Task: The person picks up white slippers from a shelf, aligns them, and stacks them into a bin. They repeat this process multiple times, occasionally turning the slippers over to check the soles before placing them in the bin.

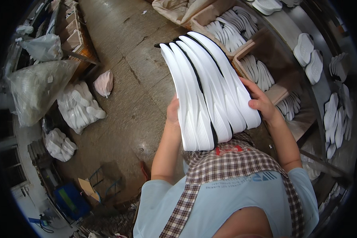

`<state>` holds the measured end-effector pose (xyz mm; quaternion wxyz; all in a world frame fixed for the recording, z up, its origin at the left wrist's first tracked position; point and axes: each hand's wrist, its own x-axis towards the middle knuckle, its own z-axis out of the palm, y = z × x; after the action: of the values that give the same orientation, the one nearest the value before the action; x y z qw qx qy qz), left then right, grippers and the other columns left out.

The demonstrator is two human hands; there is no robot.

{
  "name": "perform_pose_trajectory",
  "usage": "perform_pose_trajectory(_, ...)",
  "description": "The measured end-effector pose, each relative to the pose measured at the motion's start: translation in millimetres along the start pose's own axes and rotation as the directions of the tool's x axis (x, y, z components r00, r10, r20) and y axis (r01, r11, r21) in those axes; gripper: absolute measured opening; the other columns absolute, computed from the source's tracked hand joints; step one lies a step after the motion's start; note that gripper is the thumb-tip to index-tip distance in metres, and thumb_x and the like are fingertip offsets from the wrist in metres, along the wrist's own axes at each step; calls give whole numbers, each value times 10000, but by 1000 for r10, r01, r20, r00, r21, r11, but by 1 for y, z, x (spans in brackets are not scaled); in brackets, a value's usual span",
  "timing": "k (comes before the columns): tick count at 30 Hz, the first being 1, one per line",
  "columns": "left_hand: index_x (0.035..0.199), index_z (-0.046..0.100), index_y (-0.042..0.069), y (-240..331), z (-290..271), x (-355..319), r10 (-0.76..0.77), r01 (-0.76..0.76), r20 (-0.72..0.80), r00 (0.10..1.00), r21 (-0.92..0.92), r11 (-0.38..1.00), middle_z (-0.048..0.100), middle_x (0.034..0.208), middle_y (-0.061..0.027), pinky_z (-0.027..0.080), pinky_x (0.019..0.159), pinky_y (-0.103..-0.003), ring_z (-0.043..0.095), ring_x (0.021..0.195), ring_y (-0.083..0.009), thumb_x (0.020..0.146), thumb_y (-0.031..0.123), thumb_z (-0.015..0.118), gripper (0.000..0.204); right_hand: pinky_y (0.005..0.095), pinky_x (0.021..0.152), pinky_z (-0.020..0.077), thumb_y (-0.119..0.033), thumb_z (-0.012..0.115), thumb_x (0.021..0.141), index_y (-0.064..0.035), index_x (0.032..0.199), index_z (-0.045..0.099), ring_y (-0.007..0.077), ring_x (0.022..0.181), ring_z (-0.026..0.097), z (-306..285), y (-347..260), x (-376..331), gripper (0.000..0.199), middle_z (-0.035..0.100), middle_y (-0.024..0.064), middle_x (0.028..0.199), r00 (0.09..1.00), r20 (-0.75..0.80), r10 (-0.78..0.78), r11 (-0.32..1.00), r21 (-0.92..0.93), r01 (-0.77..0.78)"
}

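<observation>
Between my two hands I hold a stack of white shoe soles (210, 91) with black edges, pressed together side by side in front of my chest. My left hand (173, 112) grips the stack's left side, its fingers mostly hidden behind the soles. On the opposite side my right hand (261, 99) is closed around the outer sole, thumb and fingers showing at the edge. Right beside the stack are compartments (242, 53) with more white soles standing in rows.
A metal work surface (293, 23) on the right carries loose white soles (314, 65). Clear bags of soles (81, 105) lie on the floor at left, near a large plastic bag (39, 89) and a pink bag (104, 84). A blue bin (72, 200) stands lower left.
</observation>
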<state>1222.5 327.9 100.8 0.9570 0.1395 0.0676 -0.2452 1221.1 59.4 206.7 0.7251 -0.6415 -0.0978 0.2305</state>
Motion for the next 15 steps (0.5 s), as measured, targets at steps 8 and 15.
perform_pose_trajectory(8,1358,366,47,28,-17,-24,35,-36,226,974,-1,999,484,1283,-194,524,858,-439,576,1071,-318,823,306,595,637,375,1075,259,-407,622,765,-20,1378,359,275,1302,344,37,2,36,771,353,169,1413,981,179,-71,977,-186,105)
perform_pose_trajectory(15,1364,377,99,60,-13,-94,313,-308,107,944,-58,949,435,1336,-162,531,845,-445,566,1083,-318,805,315,628,650,375,1082,243,-308,669,771,-10,1352,396,286,1318,308,126,-11,76,707,372,180,1390,892,443,-96,892,-360,275)
